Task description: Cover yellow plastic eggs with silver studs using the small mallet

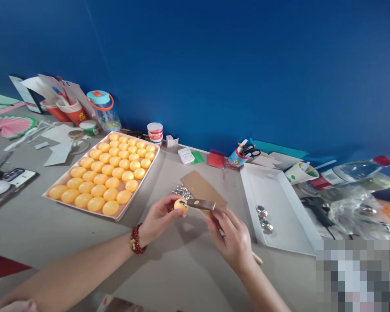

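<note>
My left hand (158,218) pinches a small orange ball (181,205) between thumb and fingers above the grey table. My right hand (231,236) grips a tool with a wooden handle; its flat metal head (201,203) touches the ball's right side. A red bead bracelet (136,239) circles my left wrist. Just behind the ball lie a pile of small silver pieces (181,190) and a brown cardboard strip (203,187). A white tray (64,175) to the left holds several rows of orange balls (106,175).
A second white tray (281,203) on the right holds two silver balls (264,219). Cups, jars, scissors in a cup (242,156), paper scraps and a plastic bottle (351,171) line the blue wall. A phone (14,175) lies at the left edge.
</note>
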The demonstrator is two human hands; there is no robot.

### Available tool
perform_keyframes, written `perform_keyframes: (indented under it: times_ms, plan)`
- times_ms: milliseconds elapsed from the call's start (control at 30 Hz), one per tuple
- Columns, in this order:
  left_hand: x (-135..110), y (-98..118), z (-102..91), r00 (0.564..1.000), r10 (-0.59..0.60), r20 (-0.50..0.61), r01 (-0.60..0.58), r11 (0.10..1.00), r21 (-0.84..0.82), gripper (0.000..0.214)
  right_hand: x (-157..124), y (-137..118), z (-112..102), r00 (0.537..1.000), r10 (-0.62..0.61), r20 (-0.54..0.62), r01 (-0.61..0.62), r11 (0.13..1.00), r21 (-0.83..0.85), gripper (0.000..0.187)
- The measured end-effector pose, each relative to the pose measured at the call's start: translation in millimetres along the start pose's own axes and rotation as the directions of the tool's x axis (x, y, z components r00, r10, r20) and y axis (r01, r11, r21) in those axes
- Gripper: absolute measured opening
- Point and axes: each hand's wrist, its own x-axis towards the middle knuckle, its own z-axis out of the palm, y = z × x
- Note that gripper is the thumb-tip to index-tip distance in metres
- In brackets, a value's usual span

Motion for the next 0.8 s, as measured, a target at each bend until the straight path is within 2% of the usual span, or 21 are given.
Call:
perform_keyframes:
  times_ms: [367,500,633,800]
  plan:
    - [0.5,-1.5,-1.7,1.0,0.015,-0.003,-0.015,0.999,0.03,0.032,-0.1,-1.3,0.3,0.999,0.012,0.045,-0.012,1.0,-0.004,0.02]
    - [0.7,0.4,-1.1,1.0,0.019,-0.005,-0.019,0.999,0.033,0.033,-0.4,-0.5,0.6,1.0,0.009,0.015,-0.009,1.0,0.008,0.019]
    - [0.6,2.2,-0.5,1.0,0.009,-0.013,-0.008,1.0,0.028,0.032,-0.5,0.9,0.6,0.999,0.022,0.043,-0.022,1.0,0.013,0.018]
    - [0.3,3.4,-0.2,1.0,-0.002,-0.01,0.002,1.0,0.01,0.031,-0.3,2.1,0.8,0.999,0.031,0.022,-0.031,0.999,0.023,0.018]
